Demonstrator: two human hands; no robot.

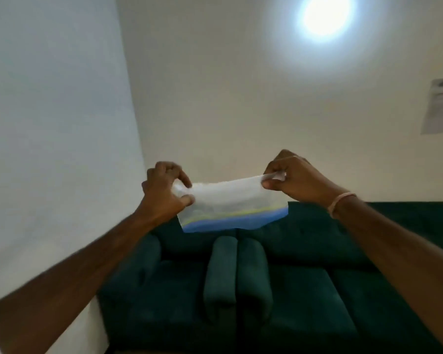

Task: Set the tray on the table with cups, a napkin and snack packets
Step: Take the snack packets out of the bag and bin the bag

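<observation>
A white napkin (228, 203) with a yellow and blue band along its lower edge hangs stretched in the air between both hands. My left hand (164, 192) pinches its left top corner. My right hand (297, 180), with a pink band on the wrist, pinches the right top corner slightly higher. The napkin is held out in front of me above the sofa. No tray, cups, snack packets or table are in view.
Two dark green sofas (304, 290) stand side by side below the hands, their padded armrests (237, 272) touching in the middle. White walls rise behind and to the left. A paper sheet (440, 106) is stuck on the right wall. A bright lamp (325, 14) glares at the top.
</observation>
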